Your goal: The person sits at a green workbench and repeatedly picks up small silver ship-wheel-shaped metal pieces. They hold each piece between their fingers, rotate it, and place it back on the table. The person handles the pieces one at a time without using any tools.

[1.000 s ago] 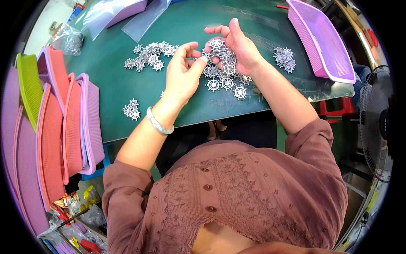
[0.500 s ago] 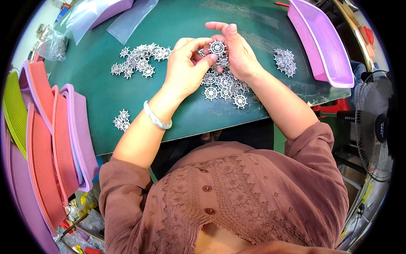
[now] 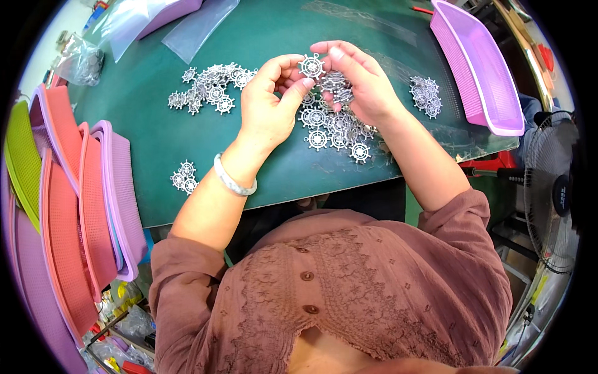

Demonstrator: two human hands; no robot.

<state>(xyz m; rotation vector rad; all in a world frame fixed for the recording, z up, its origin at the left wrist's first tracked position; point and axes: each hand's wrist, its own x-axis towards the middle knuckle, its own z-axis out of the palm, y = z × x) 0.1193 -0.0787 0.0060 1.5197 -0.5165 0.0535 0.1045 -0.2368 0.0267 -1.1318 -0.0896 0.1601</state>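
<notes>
My left hand (image 3: 272, 100) pinches one silver ship's-wheel charm (image 3: 311, 67) between thumb and fingers. Beside it, my right hand (image 3: 367, 81) is cupped around several more wheel charms (image 3: 336, 86), which lie against its fingers and palm. Below both hands, a loose pile of the same charms (image 3: 338, 128) rests on the green tabletop (image 3: 249, 168). To the left of my left hand spreads another heap of charms (image 3: 208, 88). Small clusters lie near my left forearm (image 3: 185, 177) and at the right of the table (image 3: 425, 96).
Stacked pink, purple and green plastic baskets (image 3: 93, 206) stand along the left side. A long purple basket (image 3: 483, 75) sits at the right edge, near a fan (image 3: 554, 187). Clear plastic bags (image 3: 199, 28) lie at the back left, with a filled bag (image 3: 81, 60) further left.
My right hand has turned and opened a little from the left, showing more of the charms in it. The pinched charm has moved slightly left and up.
</notes>
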